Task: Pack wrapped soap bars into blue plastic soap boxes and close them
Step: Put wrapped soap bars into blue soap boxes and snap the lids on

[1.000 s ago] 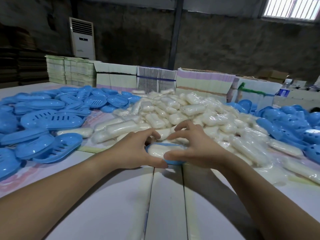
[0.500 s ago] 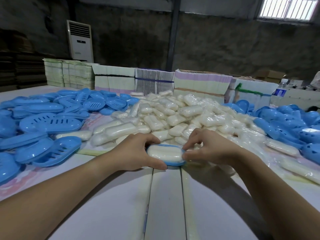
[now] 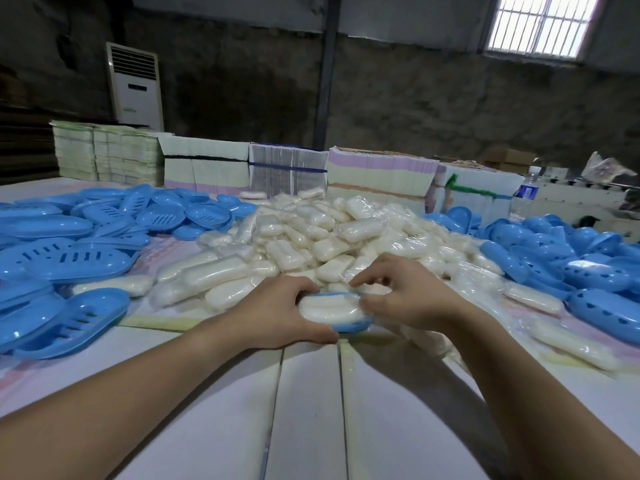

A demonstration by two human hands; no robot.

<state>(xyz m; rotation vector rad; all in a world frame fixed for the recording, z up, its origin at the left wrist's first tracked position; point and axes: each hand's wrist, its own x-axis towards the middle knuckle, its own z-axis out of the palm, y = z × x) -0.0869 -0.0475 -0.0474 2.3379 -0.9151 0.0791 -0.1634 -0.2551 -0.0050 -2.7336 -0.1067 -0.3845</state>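
Note:
A blue soap box base (image 3: 351,326) lies on the white table in front of the soap pile, with a wrapped white soap bar (image 3: 329,310) lying in it. My left hand (image 3: 277,311) grips the box's left end, thumb along the near rim and fingers over the far rim. My right hand (image 3: 405,296) is at the right end, its curled fingers pinching the bar's wrapper. Behind both hands rises a big heap of wrapped soap bars (image 3: 325,244).
Blue slotted box halves (image 3: 69,258) are heaped at the left and more blue halves (image 3: 581,265) at the right. Stacks of flat cartons (image 3: 381,174) line the table's far edge. The white table (image 3: 311,410) stretches toward me between my forearms.
My right hand has slid from over the bar to its right end, uncovering the soap in the box. The left hand keeps its grip. The view has tilted slightly.

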